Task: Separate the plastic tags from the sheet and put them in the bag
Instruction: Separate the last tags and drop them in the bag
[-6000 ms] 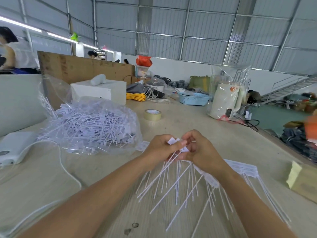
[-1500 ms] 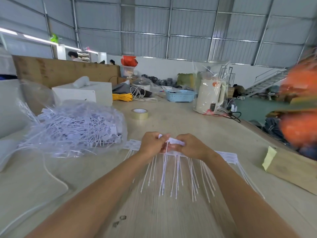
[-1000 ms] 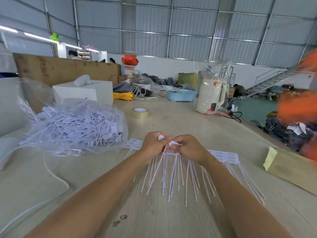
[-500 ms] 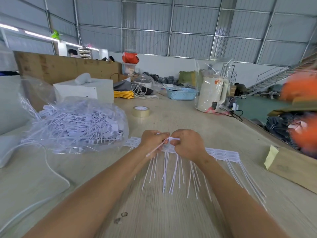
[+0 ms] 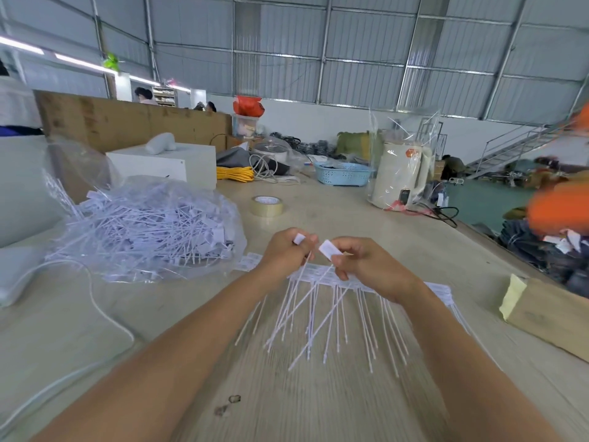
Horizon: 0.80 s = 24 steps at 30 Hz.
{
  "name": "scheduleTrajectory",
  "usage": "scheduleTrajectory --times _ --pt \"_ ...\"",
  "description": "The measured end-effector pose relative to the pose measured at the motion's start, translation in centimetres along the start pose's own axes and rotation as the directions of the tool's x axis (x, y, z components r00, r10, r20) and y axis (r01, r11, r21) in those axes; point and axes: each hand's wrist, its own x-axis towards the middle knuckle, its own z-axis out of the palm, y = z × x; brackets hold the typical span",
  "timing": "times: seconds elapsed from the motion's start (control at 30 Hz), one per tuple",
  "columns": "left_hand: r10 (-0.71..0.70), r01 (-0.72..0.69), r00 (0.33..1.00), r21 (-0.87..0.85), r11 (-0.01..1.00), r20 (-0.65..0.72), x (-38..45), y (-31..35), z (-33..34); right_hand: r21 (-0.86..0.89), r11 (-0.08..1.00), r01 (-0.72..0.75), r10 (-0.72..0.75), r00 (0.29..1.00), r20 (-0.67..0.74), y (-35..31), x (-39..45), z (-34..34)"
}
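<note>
A sheet of white plastic tags (image 5: 439, 287) lies across the table in front of me, its thin tails fanning toward me. My left hand (image 5: 283, 253) grips a bunch of separated tags (image 5: 299, 239) by their heads. My right hand (image 5: 366, 266) pinches one white tag (image 5: 326, 249) just above the sheet, its tail slanting down to the left. To the left lies a clear plastic bag (image 5: 149, 224), heaped with loose tags.
A tape roll (image 5: 266, 206) sits beyond my hands. A white cable (image 5: 105, 314) curves over the table at left. A cardboard piece with yellow paper (image 5: 548, 314) lies at right. A wrapped kettle (image 5: 401, 177), a blue basket (image 5: 342, 173) and a white box (image 5: 165, 164) stand farther back.
My hands have drawn slightly apart. The right hand has lifted one tag off the sheet, its head now showing between my thumbs; the left still holds its bunch.
</note>
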Motion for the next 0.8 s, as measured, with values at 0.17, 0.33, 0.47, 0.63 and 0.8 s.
scheduleTrajectory --times 0.17,0.33,0.47,0.63,0.8 --pt "-0.113 0.139 0.984 -0.2 0.97 0.138 -0.7 0.4 0.5 0.048 0.999 0.011 -0.005 0.99 -0.14 0.2 0.3 0.6" --pt "-0.159 0.203 0.964 -0.203 0.958 0.214 -0.8 0.8 0.2 0.129 0.988 -0.085 0.101 0.987 -0.122 0.5 0.5 0.9" --pt "-0.027 0.063 0.963 -0.125 0.99 0.268 -1.2 0.3 0.3 0.079 0.995 -0.06 0.074 0.978 -0.194 0.6 0.9 1.4" --pt "0.054 -0.037 0.98 -0.093 0.995 0.191 -1.1 0.0 0.3 0.016 1.0 -0.026 0.029 0.971 -0.238 0.7 0.9 1.7" --pt "0.081 -0.068 0.995 -0.204 0.977 0.056 -1.0 0.0 0.0 -0.03 0.998 -0.055 0.046 0.972 -0.232 0.8 0.8 1.4"
